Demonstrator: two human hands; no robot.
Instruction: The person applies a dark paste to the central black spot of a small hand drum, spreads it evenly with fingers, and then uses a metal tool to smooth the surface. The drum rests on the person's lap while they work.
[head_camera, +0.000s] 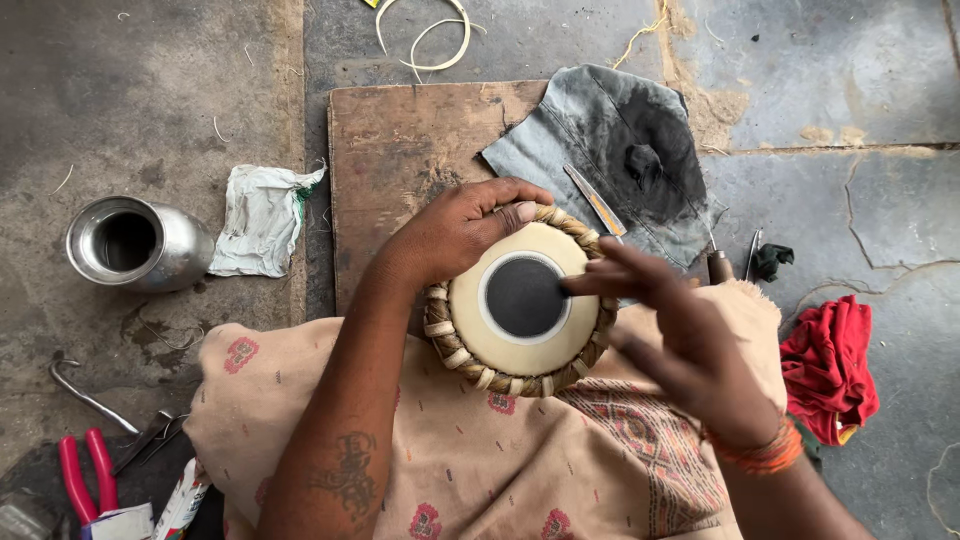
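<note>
It looked like a floor-level craft workshop for drum making. The ground was stained, cracked concrete (150, 90), with a worn wooden board (400, 150) at upper centre. Red-handled pliers (80, 475) and a metal hook (85, 395) lay at lower left, a steel pot (135, 243) at left, soot-blackened cloth (620, 150) at upper right, and cane strips (430, 40) along the top.

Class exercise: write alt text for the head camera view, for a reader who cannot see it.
A left hand steadies a small drum on a cloth-covered lap while a right hand fingertip touches its black centre. A wooden board lies beyond.
</note>
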